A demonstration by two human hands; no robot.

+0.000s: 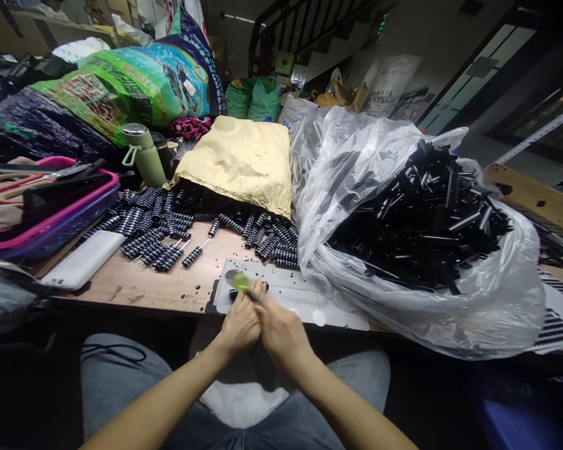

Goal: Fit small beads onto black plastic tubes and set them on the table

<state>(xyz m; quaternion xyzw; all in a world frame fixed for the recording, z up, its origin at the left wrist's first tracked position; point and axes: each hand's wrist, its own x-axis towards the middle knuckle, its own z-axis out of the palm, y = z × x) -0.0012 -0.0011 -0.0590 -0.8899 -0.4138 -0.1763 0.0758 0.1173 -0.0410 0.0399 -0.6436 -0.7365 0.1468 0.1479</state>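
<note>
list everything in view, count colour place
Plate: 1, grey, near centre
Dark piece: 1, black, over plate
Tool: 1, yellow-green, blurred, over plate
Beaded rods: many, black-and-white, centre-left
Cloth sack: 1, pale yellow, centre
Plastic bag: 1, clear, right
Strips: many, black, in plastic bag
Flask: 1, green, left
Basket: 1, pink, far left
Flat case: 1, white, beside basket
Printed sack: 1, multicoloured, behind flask
Legs: 2, blue-clad, below
Left hand: 1, bare, at dark piece
Right hand: 1, bare, holding tool

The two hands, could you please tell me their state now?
Left hand: curled at a dark piece; grip cannot be told.
Right hand: closed, holding a blurred yellow-green tool.
</note>
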